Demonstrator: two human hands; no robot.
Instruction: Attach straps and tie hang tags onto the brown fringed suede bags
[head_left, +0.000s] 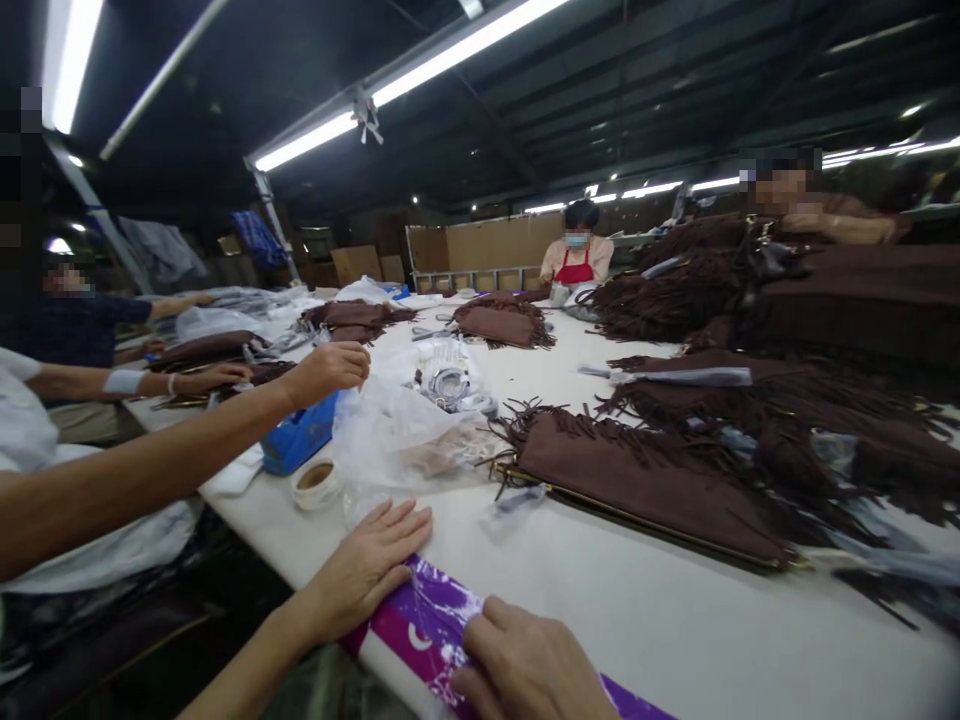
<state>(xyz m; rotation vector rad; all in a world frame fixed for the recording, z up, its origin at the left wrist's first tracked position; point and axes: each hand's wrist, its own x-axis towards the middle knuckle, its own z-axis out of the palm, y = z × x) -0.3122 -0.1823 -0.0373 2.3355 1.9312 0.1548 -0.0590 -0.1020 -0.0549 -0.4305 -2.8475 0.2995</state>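
My left hand (pixel 371 565) lies flat, fingers stretched out, on the white table (pixel 637 600) with its palm at the edge of a purple and pink plastic packet (pixel 439 620). My right hand (pixel 529 665) rests on the same packet at the table's near edge, fingers curled down over it. A brown fringed bag (pixel 645 480) with a gold zip lies just beyond the hands.
A co-worker's arm (pixel 187 440) reaches in from the left, its hand (pixel 330 370) closed over a clear plastic bag (pixel 405 420). A tape roll (pixel 316 480) and blue box (pixel 300 435) sit nearby. Brown fringed bags pile up (pixel 787 300) on the right. Other people sit around the table.
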